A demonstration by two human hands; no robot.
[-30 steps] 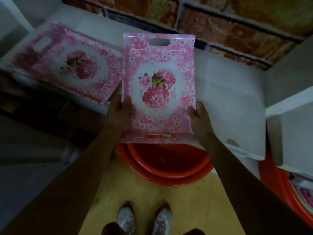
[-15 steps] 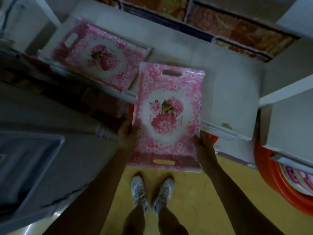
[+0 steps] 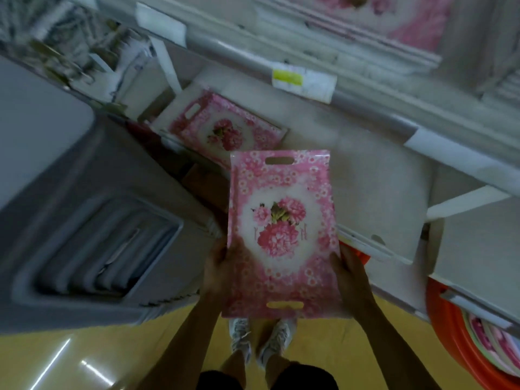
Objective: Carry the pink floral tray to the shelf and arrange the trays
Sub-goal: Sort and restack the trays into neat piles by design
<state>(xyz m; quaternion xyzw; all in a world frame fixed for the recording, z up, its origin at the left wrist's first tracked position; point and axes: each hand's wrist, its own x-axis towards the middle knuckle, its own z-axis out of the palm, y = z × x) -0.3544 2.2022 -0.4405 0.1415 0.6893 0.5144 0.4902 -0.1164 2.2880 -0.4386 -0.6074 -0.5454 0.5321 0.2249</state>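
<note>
**A:** Item in hand?
**B:** A rectangular pink plastic tray printed with flowers (image 3: 281,235), with a slot handle at each short end. The printed face is up and the long axis points away from the person.

**A:** Hands?
**B:** The left hand (image 3: 221,266) is clamped on the left long edge towards the near end, thumb lying over the print. The right hand (image 3: 351,274) grips the right long edge opposite it (fingers under the tray are hidden).

**A:** Position of the tray?
**B:** It is held in the air before the white shelf board (image 3: 380,175). Its far end overlaps the board's front edge in view. I cannot tell whether it touches.

**A:** On the shelf?
**B:** A second pink flower-print tray (image 3: 225,130) lies askew on the left part. Its near corner is hidden behind the held one.

**A:** Surroundings?
**B:** A grey plastic tub (image 3: 70,249) is on the left. An orange round basin (image 3: 444,327) sits low on the right. The floor is yellow (image 3: 126,358), with pale sneakers (image 3: 240,337) just below the tray's near end.
</note>
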